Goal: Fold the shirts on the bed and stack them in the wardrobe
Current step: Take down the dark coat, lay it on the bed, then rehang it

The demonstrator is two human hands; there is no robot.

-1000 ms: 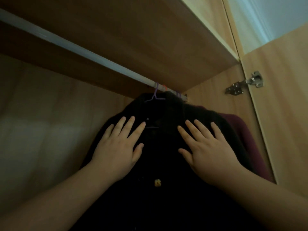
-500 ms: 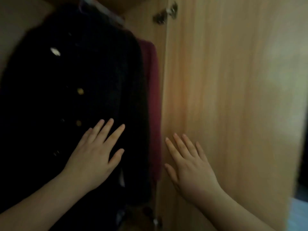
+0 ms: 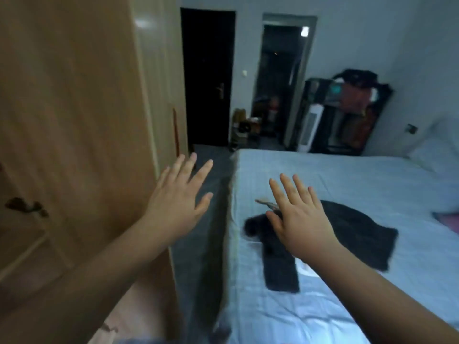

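A dark shirt (image 3: 355, 234) lies spread out on the bed (image 3: 347, 180), which has a pale blue sheet, with one sleeve reaching toward the near edge. My right hand (image 3: 298, 217) hovers in front of the shirt with straight, spread fingers and holds nothing. My left hand (image 3: 181, 194) is raised beside the wooden wardrobe door (image 3: 74, 120), fingers straight and spread, also holding nothing. A small tan object (image 3: 265, 203) lies on the sheet near my right hand's thumb. The wardrobe's inside is out of view.
A narrow strip of dark floor (image 3: 206, 219) runs between wardrobe and bed. At the back stand a dark door (image 3: 207, 78), an open doorway (image 3: 283, 80), a white tower fan (image 3: 310, 127) and a loaded black rack (image 3: 347, 112). A pillow (image 3: 432, 155) lies far right.
My view has swung right, from the dark clothes hanging in the wardrobe, past its door, to the bed. Both hands left the hanging clothes and stay open in the air.
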